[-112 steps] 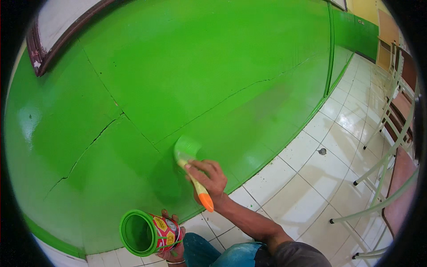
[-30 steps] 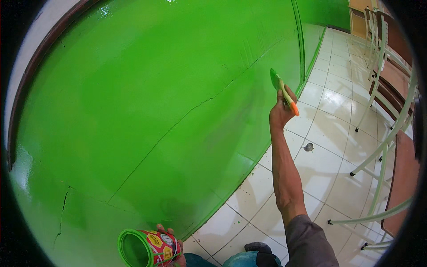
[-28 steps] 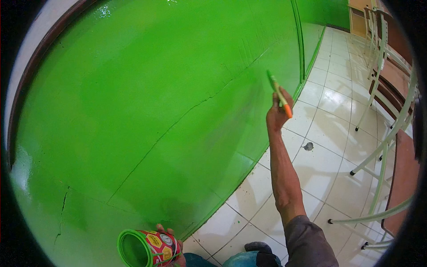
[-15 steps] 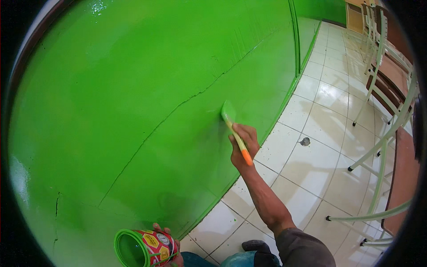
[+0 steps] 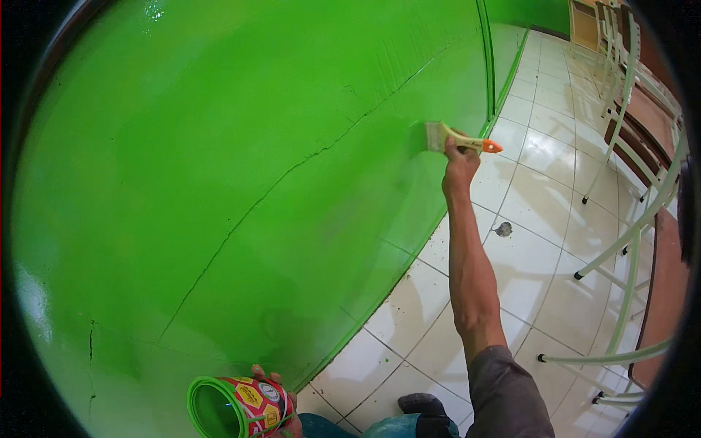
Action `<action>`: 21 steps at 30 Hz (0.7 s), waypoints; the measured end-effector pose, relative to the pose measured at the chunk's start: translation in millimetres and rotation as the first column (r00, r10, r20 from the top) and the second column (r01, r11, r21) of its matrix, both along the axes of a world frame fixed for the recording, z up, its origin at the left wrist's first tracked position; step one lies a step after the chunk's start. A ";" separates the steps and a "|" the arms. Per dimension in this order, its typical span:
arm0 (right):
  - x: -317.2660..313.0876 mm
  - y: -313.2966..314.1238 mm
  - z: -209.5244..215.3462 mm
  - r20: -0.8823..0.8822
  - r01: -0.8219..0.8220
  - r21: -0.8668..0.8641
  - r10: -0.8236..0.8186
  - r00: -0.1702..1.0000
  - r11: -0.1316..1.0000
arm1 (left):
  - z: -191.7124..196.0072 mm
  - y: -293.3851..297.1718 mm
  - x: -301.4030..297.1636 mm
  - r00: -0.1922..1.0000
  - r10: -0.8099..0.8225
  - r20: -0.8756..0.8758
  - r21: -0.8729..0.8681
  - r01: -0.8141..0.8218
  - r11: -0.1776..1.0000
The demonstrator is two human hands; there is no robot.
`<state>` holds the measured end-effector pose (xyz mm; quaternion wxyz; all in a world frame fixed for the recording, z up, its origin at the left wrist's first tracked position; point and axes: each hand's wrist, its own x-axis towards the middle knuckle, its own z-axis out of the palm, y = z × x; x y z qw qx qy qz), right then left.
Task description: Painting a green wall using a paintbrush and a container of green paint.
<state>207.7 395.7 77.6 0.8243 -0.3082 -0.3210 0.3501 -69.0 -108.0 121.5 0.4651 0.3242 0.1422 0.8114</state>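
My right hand (image 5: 461, 164) is closed round the handle of a paintbrush (image 5: 475, 144) with a pale yellow, orange-tipped handle. Its bristles (image 5: 418, 137), coated in green, touch the green wall (image 5: 277, 241) low down, close to the floor. At the bottom, my left hand (image 5: 290, 423) grips an open paint can (image 5: 252, 405) with a red and yellow label, tilted so that green paint shows inside. The can hides most of that hand, though some fingertips curl over its far side. A long crack (image 5: 248, 219) runs slantwise across the wall.
White floor tiles (image 5: 537, 219) meet the wall's lower edge, with a dark chipped spot (image 5: 504, 229) in one. Chairs with pale metal legs (image 5: 613, 255) and brown seats line the right side. My foot (image 5: 423, 404) stands near the wall's base.
My right hand has carried the paintbrush right and farther along the wall, turning it from upright slant to nearly level. The left hand and paint can have stayed put.
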 end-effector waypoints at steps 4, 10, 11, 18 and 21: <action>-2.1 5.1 11.5 0.011 0.254 -0.008 -0.254 0.967 0.967 | 1.3 -6.1 -5.3 1.000 0.013 0.006 -0.010 -0.013 1.000; -40.1 -40.0 -26.0 0.085 0.300 0.082 -0.306 0.948 0.950 | -6.5 -11.1 -11.0 0.999 0.014 0.038 -0.029 -0.013 1.000; -61.0 -56.0 -30.8 0.153 0.282 0.108 -0.296 0.943 0.953 | -6.9 -13.7 -12.1 0.999 0.020 0.037 -0.034 -0.019 0.999; -105.7 -153.7 -30.6 0.432 0.228 0.261 -0.324 0.841 0.938 | -15.2 -13.2 -11.6 0.997 0.010 0.070 -0.068 -0.005 0.998; -100.0 -177.6 -39.8 0.427 -0.017 0.318 -0.127 0.895 0.948 | -15.7 -11.6 -9.7 0.997 0.014 0.077 -0.080 -0.008 0.997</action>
